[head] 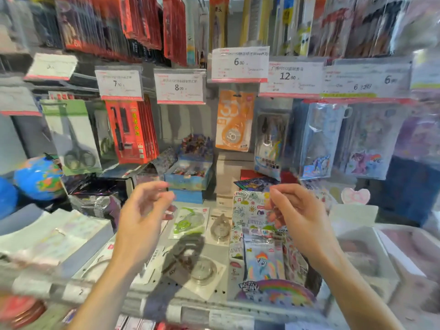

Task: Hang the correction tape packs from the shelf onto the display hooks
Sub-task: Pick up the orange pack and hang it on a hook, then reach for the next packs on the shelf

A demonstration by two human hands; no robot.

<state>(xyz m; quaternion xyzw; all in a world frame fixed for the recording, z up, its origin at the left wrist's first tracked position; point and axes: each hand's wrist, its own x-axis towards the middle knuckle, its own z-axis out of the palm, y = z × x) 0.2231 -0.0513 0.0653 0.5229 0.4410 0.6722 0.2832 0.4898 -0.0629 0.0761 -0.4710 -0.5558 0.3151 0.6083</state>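
An orange correction tape pack (234,120) hangs on a display hook under the 6.00 price tag (239,64). On the grey shelf (147,256) lie more packs: a green one (189,222), a grey one (220,228) beside it, and a clear one (202,270) nearer to me. My left hand (142,215) hovers above the shelf, fingers loosely curled, holding nothing. My right hand (295,215) hovers at the same height to the right, fingers loosely curled and empty. The frame is blurred by motion.
Scissors packs (73,136) and red packs (129,132) hang at left, pony-themed packs (366,141) at right. A blue box of small items (190,172) stands at the shelf's back. Pony card packs (263,258) lie at right, a globe (38,178) at left.
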